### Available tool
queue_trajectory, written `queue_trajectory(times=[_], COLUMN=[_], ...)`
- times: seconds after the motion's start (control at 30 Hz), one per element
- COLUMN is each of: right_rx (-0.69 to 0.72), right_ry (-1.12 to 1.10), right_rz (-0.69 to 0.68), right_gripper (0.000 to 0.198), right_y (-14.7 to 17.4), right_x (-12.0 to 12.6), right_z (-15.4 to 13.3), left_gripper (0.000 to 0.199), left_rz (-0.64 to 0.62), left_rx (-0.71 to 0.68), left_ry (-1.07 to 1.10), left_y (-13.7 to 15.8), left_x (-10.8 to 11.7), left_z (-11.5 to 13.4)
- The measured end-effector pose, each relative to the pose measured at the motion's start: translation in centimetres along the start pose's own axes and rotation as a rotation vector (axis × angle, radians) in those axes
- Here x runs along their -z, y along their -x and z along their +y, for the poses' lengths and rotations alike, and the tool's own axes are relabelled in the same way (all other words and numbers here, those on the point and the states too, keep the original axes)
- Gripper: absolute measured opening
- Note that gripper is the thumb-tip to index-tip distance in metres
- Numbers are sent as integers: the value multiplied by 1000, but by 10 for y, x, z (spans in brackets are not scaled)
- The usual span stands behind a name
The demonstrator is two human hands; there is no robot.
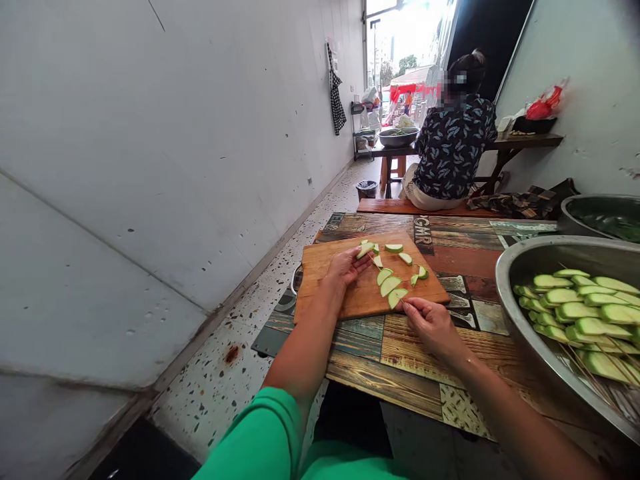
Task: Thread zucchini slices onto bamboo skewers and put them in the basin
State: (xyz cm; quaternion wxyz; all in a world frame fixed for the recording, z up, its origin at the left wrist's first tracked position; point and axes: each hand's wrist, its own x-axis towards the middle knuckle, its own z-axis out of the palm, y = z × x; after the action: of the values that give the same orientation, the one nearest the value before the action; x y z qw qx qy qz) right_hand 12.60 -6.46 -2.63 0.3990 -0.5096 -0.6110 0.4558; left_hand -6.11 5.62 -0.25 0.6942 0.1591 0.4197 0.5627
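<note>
My left hand (345, 267) is over the wooden cutting board (320, 260), its thumb and finger closed on a pale green-edged zucchini slice (365, 250). Thin sticks show beside its fingers. At the board's near edge, my right hand (430, 323) pinches a thin wooden skewer, mostly hidden by the fingers. The skewer's end meets a half-round zucchini slice (397, 298) lying on the board. Two similar slices form a row just beyond it. Several smaller pieces (394, 248) are scattered on the far and right parts of the board.
A large metal basin (505, 287) at my right holds many zucchini slices and skewers. Behind it stands another basin (567, 210). The patterned wooden table (415, 340) lies under the board. Ahead, a person (455, 150) sits on a red bench (385, 206). A white wall (175, 167) runs along the left.
</note>
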Motion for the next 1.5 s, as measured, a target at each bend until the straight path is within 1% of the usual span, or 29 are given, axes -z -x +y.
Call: queue_trajectory(times=[0.17, 0.3, 0.6, 0.83, 0.97, 1.3, 1.5], right_rx=[51, 64, 53, 84, 77, 76, 61], right_ry=[29, 27, 18, 56, 82, 57, 54], right_rz=[2, 19, -11, -13, -17, -20, -35], right_gripper=[42, 39, 39, 43, 45, 48, 46], right_y=[0, 0, 0, 1, 1, 1, 1], right_x=[0, 0, 2, 2, 2, 1, 2], right_z=[0, 2, 1, 1, 2, 4, 2], left_gripper=[11, 10, 11, 10, 11, 10, 11], left_rz=[-3, -21, -57, -36, -36, -26, -37], left_rx=[-5, -5, -51, -31, -37, -40, -40], left_ry=[-19, -23, -60, -53, -54, -21, -42], left_y=[2, 2, 2, 1, 0, 4, 3], left_x=[-1, 0, 1, 1, 1, 0, 0], left_z=[0, 0, 0, 1, 1, 2, 1])
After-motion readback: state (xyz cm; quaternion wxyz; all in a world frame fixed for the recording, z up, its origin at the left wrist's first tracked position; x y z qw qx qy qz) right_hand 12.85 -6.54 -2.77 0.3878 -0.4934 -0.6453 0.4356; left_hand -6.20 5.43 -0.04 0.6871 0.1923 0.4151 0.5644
